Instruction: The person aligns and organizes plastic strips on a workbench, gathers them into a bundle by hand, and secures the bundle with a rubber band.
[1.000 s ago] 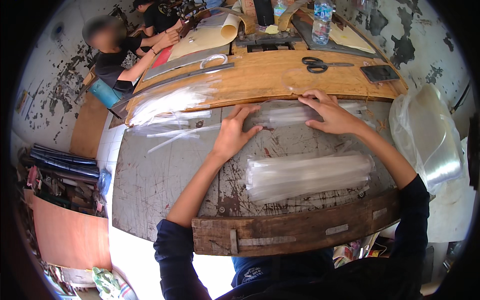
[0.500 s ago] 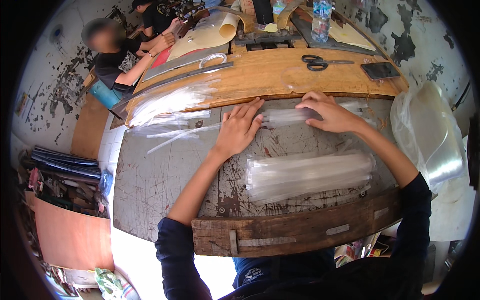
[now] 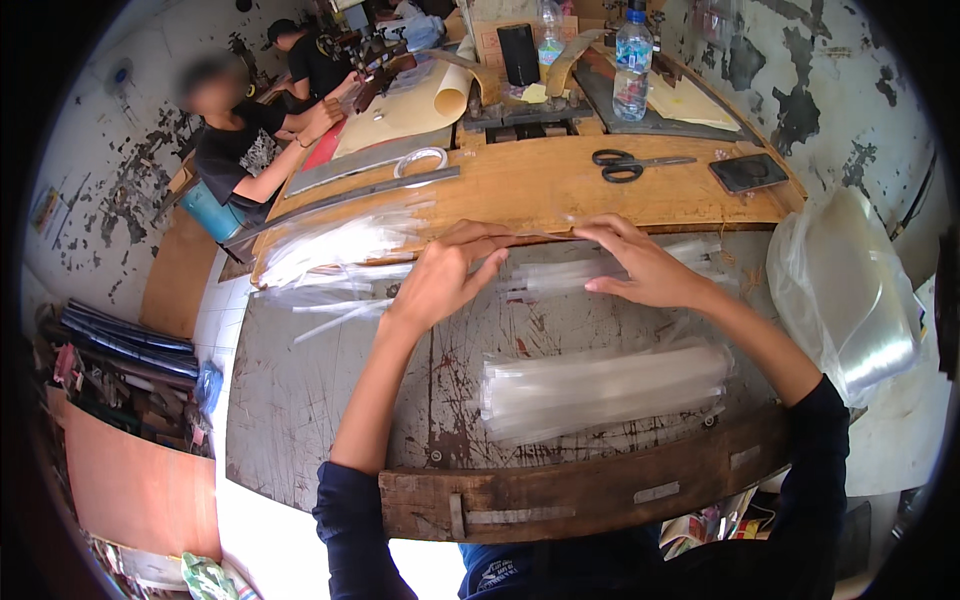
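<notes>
**A clear strip spans your two hands above the back of the grey board**

Your left hand (image 3: 445,270) and right hand (image 3: 645,265) face each other, both partly open, thumbs standing apart from the fingers. Between your fingertips runs what looks like a thin clear strip (image 3: 542,235); it is so transparent that I cannot tell whether either hand truly pinches it or only steadies its ends. It lies near the wooden tabletop's front edge (image 3: 690,227). Having a hand at each end probably keeps something so limp straight and level.

The strip's long axis goes left to right, almost parallel to that edge; no front or back end can be told.

Just below, a small stack of strips (image 3: 560,278) passes under your right hand, its axis also crosswise, tipping up slightly to the right. Nearer you on the grey board (image 3: 320,370), a thick bundle of strips (image 3: 605,392) lies the same way, perhaps set there to stay aligned and within easy reach of both hands. Off to your left, a loose heap of strips (image 3: 340,240) fans out, its pieces slanting up to the right, seemingly left unsorted and out of your elbows' way.
</notes>
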A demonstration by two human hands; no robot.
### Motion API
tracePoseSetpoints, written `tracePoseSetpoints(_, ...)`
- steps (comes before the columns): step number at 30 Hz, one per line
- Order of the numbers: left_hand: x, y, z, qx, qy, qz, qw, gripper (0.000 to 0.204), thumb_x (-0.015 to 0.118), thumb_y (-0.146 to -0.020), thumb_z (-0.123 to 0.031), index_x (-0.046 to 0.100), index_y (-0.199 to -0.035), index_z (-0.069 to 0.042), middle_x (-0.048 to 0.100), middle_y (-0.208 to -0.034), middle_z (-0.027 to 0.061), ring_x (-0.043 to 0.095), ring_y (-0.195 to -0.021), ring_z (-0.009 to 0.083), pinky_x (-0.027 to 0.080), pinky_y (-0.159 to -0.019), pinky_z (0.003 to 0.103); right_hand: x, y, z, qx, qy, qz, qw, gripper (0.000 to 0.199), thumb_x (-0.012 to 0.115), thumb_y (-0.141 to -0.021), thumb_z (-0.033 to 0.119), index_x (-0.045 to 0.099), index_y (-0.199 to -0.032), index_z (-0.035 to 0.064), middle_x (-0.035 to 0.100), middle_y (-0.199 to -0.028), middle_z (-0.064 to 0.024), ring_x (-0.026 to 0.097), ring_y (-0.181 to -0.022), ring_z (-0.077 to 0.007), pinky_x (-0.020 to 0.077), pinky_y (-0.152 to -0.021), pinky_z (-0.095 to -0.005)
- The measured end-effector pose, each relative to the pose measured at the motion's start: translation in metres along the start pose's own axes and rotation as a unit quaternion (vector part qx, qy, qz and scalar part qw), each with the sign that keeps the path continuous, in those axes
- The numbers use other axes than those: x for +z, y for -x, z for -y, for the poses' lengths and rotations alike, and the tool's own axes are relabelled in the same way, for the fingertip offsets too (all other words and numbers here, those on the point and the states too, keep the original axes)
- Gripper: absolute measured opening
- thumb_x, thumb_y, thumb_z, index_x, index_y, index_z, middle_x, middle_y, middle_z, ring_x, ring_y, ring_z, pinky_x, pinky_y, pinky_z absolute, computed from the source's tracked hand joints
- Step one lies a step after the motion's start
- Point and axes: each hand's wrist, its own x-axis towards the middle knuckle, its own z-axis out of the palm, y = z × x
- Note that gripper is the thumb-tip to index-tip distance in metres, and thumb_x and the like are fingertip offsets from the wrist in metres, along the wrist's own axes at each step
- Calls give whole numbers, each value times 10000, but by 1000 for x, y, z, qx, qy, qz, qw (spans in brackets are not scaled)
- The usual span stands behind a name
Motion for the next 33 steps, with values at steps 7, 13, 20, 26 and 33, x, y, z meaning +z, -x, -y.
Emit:
tracePoseSetpoints(7,-32,-12,-45,96,6,-22,995,215,618,-756,-40,653,-968,-27,629,-998,88,586,-895,243,477,-794,331,-29,-16,10,86,-64,56,993,497,593,-800,144,408,-1253,55,407,-1262,-148,428,-1146,-263,349,-927,-385)
tracePoseSetpoints(13,-60,-14,-55,85,-7,-36,996,228,613,-745,-15,658,-969,-13,628,-1002,93,584,-911,237,466,-797,311,-11,-9,3,-80,-4,-127,989,364,577,-807,107,484,-1153,41,571,-938,-102,559,-898,-240,420,-826,-357)
tracePoseSetpoints(20,-88,-8,-67,112,-16,-143,983,230,625,-735,-20,670,-960,-27,639,-990,77,589,-868,201,472,-754,296,-50,-8,30,51,-77,91,992,166,474,-865,128,567,-959,28,612,-805,-91,589,-730,-204,456,-731,-328)
tracePoseSetpoints(26,-67,-4,-17,-27,103,30,994,155,619,-773,-91,686,-903,-42,647,-958,92,599,-912,225,467,-783,297,-85,22,-23,71,-11,88,994,232,510,-851,192,569,-987,14,588,-911,-118,558,-905,-222,431,-803,-326)
tracePoseSetpoints(33,0,11,14,-58,77,156,983,552,688,-739,-300,487,-1211,-94,515,-1206,136,484,-1129,288,367,-970,364,-37,25,-26,40,113,138,983,564,678,-723,258,470,-1179,-3,462,-1129,-151,460,-1063,-293,374,-918,-359)
